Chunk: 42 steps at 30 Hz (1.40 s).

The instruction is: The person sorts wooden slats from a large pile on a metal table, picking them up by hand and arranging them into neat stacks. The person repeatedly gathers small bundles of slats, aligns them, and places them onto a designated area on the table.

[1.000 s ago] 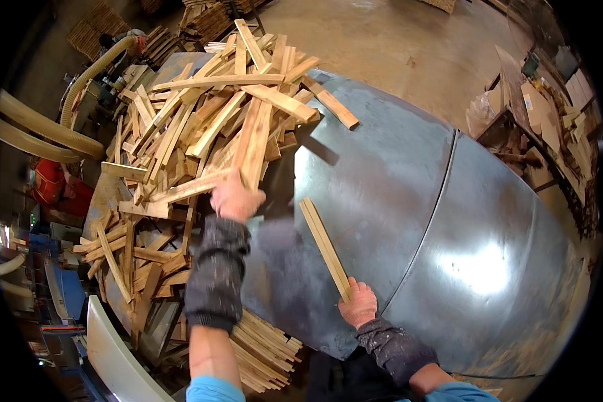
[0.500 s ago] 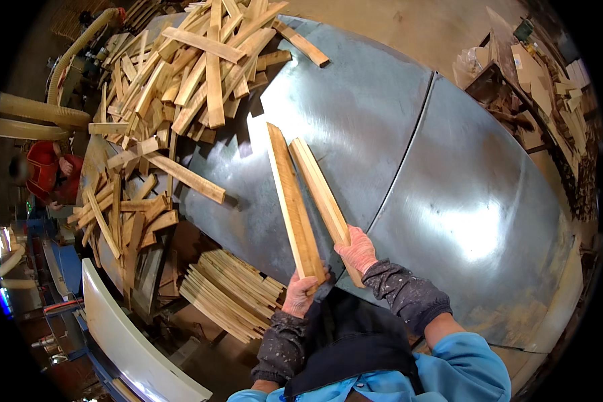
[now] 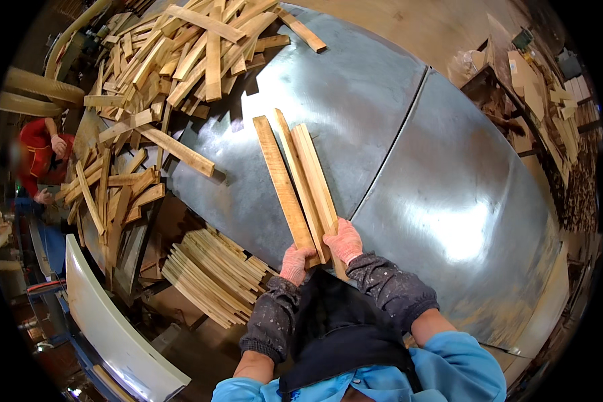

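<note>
At the near edge of the desk [image 3: 462,174], I have the left hand [image 3: 295,262] grasping one wooden slat [image 3: 281,181] by its lower end, the right hand [image 3: 345,241] clasping paler slats [image 3: 316,177]; all extend forward beyond both.

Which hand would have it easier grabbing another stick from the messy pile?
Probably the left hand: it's nearer the messy pile, while the right hand sits farther right. Both hold wooden strips, though.

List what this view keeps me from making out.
Head view throughout:
Left hand: most fingers hidden beneath the wood strip it grips.
Wood pile: lower pieces covered by upper ones.
Thick hoses: left ends cut off by dark rim.
Metal tabletop: part washed out by glare.
</note>
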### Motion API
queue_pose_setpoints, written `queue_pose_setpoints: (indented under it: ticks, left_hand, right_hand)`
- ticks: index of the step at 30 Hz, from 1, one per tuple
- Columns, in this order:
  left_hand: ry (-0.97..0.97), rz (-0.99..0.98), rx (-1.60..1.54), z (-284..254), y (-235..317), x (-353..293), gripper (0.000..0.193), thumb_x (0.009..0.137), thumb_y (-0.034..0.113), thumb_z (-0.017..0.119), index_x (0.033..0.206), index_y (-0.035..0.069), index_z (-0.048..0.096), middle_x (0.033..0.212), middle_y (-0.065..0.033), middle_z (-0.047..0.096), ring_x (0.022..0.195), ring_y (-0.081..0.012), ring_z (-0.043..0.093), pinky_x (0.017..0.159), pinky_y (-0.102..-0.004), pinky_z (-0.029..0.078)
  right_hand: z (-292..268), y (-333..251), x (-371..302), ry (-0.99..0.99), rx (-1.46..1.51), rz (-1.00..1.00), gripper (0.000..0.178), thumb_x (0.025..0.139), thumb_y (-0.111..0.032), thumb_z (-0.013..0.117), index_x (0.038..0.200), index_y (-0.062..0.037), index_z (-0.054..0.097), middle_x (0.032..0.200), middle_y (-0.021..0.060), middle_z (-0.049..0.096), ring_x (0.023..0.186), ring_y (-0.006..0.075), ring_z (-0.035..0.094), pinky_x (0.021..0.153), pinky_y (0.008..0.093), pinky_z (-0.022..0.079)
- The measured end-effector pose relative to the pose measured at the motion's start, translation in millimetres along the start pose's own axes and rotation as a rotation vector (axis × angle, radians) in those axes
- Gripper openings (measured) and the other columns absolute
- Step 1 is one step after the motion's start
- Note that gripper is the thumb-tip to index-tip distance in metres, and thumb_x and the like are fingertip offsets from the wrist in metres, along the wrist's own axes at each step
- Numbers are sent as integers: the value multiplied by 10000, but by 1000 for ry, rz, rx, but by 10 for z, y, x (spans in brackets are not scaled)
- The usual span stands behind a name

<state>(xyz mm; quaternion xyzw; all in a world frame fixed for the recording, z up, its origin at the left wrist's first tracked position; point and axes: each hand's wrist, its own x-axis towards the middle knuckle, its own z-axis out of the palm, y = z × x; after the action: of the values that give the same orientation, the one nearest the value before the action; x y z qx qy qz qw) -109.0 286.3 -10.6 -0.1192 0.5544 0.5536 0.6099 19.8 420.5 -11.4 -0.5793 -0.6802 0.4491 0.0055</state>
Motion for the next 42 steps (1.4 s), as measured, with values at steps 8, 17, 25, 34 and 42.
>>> queue_pose_setpoints:
  ticks: [8, 17, 25, 34, 42]
  left_hand:
    - [34, 26, 64, 142, 74, -33, 398, 926, 56, 815, 1299, 11, 685, 1145, -89, 771, 968, -233, 746, 898, -417, 627]
    - [-329, -193, -211, -373, 131, -337, 557, 923, 76, 803, 1442, -15, 623, 1313, -137, 754, 1183, -307, 751, 1064, -493, 608]
    - [-77, -167, 101, -278, -193, -371, 454, 981, 50, 724, 1415, -51, 632, 1307, -162, 751, 1208, -317, 730, 1058, -479, 590]
    - [381, 312, 1346, 258, 42, -495, 783, 1013, 504, 680, 1653, 135, 420, 1405, -294, 626, 1253, -497, 642, 1017, -548, 562]
    - [455, 553, 1385, 289, -52, -346, 853, 916, 346, 801, 1657, 149, 426, 1605, -217, 503, 1363, -445, 605, 1097, -523, 540]
  right_hand:
    - [-123, -32, 28, -294, 273, 24, 580, 858, -259, 860, 1327, 23, 668, 1161, 188, 777, 1060, 286, 743, 966, 405, 586]
    - [-319, 130, -6, -293, 483, 72, 408, 945, -118, 780, 1305, 39, 665, 1127, 116, 766, 1024, 202, 707, 952, 383, 580]
    - [-57, 198, -198, -345, 427, 32, 536, 894, -289, 812, 1311, 11, 663, 1199, 230, 772, 1136, 357, 736, 1031, 428, 555]
    - [68, 59, -312, -212, 223, 35, 530, 866, -313, 855, 1277, -18, 698, 1165, 214, 784, 1118, 385, 739, 994, 450, 574]
    - [-9, -36, -345, -158, 132, 30, 485, 865, -349, 819, 1209, -23, 717, 1132, 248, 776, 1110, 439, 730, 969, 493, 574]
